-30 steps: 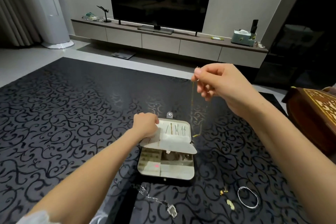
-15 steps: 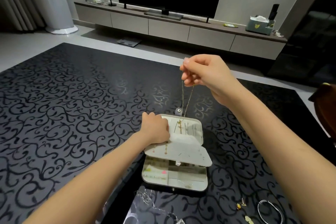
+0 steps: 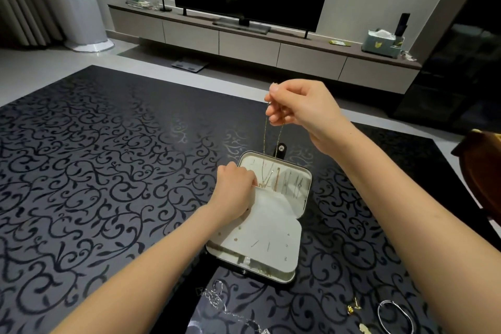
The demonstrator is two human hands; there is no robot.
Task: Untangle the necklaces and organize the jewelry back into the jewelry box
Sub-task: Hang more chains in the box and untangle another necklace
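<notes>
Your right hand (image 3: 301, 108) pinches the necklace (image 3: 265, 144), which hangs down onto the lid of the open box (image 3: 305, 198). Your left hand (image 3: 233, 190) grips the flap (image 3: 268, 230) inside the box, on the tabletop (image 3: 108, 171).

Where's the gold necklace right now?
Head view, centre: the gold necklace hangs from the right hand, its lower end at the open jewelry box lid beside the left hand.
</notes>
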